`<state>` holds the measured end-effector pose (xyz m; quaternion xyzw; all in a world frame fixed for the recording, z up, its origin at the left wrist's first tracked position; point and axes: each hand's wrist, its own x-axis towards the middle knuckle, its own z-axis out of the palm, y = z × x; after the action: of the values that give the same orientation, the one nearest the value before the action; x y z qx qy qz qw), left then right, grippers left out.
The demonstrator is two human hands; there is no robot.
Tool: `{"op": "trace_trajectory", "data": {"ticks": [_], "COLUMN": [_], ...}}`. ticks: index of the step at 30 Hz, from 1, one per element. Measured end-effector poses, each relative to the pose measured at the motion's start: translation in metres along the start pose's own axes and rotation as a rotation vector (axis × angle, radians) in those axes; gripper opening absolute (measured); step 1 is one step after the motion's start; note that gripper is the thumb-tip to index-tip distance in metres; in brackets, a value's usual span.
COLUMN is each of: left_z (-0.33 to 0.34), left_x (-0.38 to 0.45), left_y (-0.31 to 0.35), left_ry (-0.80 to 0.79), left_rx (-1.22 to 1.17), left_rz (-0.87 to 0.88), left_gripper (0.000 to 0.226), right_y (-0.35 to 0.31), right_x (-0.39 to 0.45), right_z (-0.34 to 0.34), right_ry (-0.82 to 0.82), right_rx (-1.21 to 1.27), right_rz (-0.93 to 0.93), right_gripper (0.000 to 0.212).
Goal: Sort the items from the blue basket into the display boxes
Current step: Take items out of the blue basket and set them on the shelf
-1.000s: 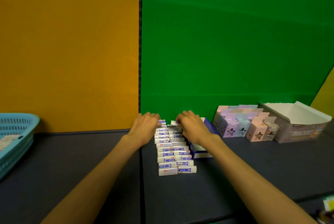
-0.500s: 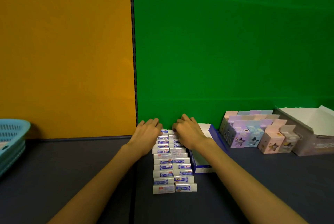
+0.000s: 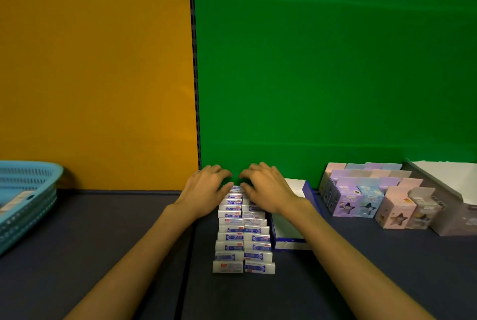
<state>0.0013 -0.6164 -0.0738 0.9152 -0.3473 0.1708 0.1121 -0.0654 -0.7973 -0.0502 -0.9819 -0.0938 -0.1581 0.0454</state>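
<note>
At the far end of two rows of small boxes (image 3: 242, 229), the left hand (image 3: 206, 190) and right hand (image 3: 265, 190) rest with loosely curved fingers, seemingly gripping nothing. One uneven push could buckle the rows. Far left sits the blue basket (image 3: 25, 201).

My dark table (image 3: 103, 242) carries a blue basket (image 3: 28, 203) at far left, two rows of small white packs (image 3: 242, 237) in the middle, a blue box (image 3: 291, 237) just beside them, and pastel boxes (image 3: 366, 198) at right.
</note>
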Motion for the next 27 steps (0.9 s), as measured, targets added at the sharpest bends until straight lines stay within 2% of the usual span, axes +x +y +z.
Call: {"op": "trace_trajectory", "data": {"ticks": [5, 18, 22, 27], "left_z": [-0.043, -0.141, -0.167, -0.194], "left_x": [-0.034, -0.18, -0.225, -0.285], "left_y": [-0.005, -0.047, -0.068, -0.101], "left_ry": [0.04, 0.09, 0.127, 0.165], "left_rx": [-0.038, 0.193, 0.208, 0.151], "left_rz": [-0.133, -0.416, -0.486, -0.551], "left_gripper": [0.043, 0.051, 0.056, 0.044], "right_y": [-0.03, -0.163, -0.214, -0.279], "right_x": [0.002, 0.007, 0.007, 0.007], "right_z": [-0.014, -0.022, -0.023, -0.022], "right_ry": [0.049, 0.075, 0.117, 0.113], "right_rx": [0.096, 0.204, 0.236, 0.257], "right_rz": [-0.097, -0.411, -0.443, -0.434], "right_gripper": [0.038, 0.039, 0.037, 0.034]}}
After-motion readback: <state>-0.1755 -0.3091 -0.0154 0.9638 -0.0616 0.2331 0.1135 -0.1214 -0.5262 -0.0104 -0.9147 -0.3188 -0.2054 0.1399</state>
